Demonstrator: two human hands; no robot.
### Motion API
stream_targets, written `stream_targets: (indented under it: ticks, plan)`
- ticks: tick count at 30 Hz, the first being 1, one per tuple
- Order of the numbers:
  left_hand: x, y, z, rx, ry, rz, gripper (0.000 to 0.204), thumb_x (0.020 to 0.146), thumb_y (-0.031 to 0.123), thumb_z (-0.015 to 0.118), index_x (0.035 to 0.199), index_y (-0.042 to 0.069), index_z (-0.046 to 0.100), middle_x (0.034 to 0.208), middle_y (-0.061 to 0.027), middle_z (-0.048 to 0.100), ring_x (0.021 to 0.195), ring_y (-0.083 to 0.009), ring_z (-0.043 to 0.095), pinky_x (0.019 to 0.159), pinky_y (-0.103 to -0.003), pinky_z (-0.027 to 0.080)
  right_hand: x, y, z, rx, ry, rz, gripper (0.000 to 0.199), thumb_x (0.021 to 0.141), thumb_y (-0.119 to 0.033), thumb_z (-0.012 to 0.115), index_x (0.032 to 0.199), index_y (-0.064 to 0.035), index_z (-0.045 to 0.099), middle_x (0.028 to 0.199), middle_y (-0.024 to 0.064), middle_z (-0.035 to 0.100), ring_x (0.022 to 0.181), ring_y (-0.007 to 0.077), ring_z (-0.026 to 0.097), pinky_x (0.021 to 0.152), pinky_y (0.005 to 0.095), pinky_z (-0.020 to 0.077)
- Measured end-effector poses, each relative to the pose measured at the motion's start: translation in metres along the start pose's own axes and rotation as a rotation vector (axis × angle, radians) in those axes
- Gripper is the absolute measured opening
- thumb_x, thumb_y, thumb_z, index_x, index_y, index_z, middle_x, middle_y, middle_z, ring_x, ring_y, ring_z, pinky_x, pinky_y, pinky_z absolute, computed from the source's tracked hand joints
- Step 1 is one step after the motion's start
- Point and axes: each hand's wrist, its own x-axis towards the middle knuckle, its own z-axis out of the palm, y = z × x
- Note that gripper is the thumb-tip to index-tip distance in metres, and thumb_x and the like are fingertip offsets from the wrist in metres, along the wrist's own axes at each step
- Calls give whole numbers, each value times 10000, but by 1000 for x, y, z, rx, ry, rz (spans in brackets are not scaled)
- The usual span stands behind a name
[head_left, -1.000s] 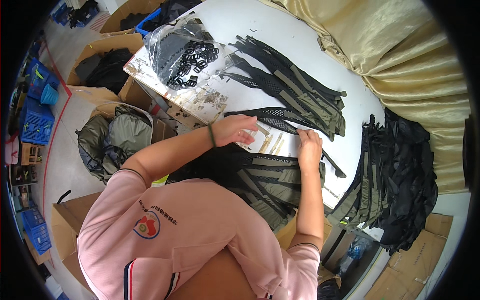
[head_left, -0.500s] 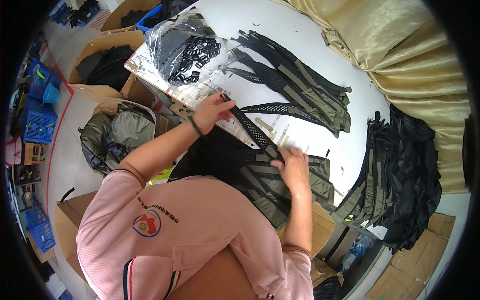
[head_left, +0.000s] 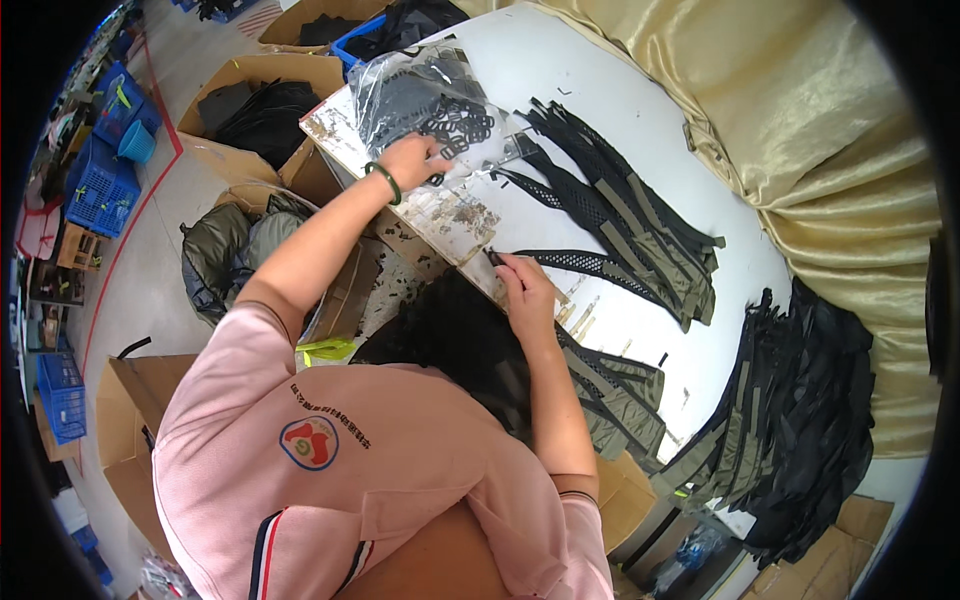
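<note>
My left hand (head_left: 412,162) reaches to the near edge of a pile of black plastic buckles (head_left: 462,125), which lies on a clear plastic bag (head_left: 385,85). Its fingers are bent together beside a loose buckle (head_left: 436,180); what is between them is hidden. At the table's near edge my right hand (head_left: 528,290) pinches the dark end of a black mesh strap (head_left: 493,257). Most of that strap is hidden by the hand and forearm. Another mesh strap (head_left: 575,262) runs from just beyond this hand to a bundle of black and olive straps (head_left: 625,215).
More olive-and-black straps (head_left: 620,390) lie at the near edge, right of my forearm. A thick black pile (head_left: 810,400) hangs at the table's right end. Cardboard boxes (head_left: 250,75) stand left of the white table (head_left: 590,60). A gold curtain (head_left: 790,110) borders the far side.
My left hand has let go of the strap end and moved up to the buckles. My right hand has shifted left and now pinches the strap's end. The view has shifted too.
</note>
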Motion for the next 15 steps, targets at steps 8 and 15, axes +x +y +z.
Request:
stream_targets:
  ticks: [8, 15]
  plan:
    - [13, -13, 15, 279, -369, -45, 318, 733, 333, 723, 846, 46, 646, 878, -171, 634, 858, -333, 606, 757, -397, 466, 4, -2, 2, -33, -107, 173, 96, 835, -56, 594, 907, 4, 615, 790, 135, 617, 676, 242, 594, 610, 300, 454]
    - [-38, 55, 26, -766, -364, 28, 99, 800, 57, 669, 893, 42, 638, 746, -13, 610, 652, -93, 578, 556, -236, 446, 13, -17, -14, 827, -84, 684, 104, 861, -56, 594, 935, 8, 630, 760, 39, 614, 630, 101, 545, 592, 227, 444]
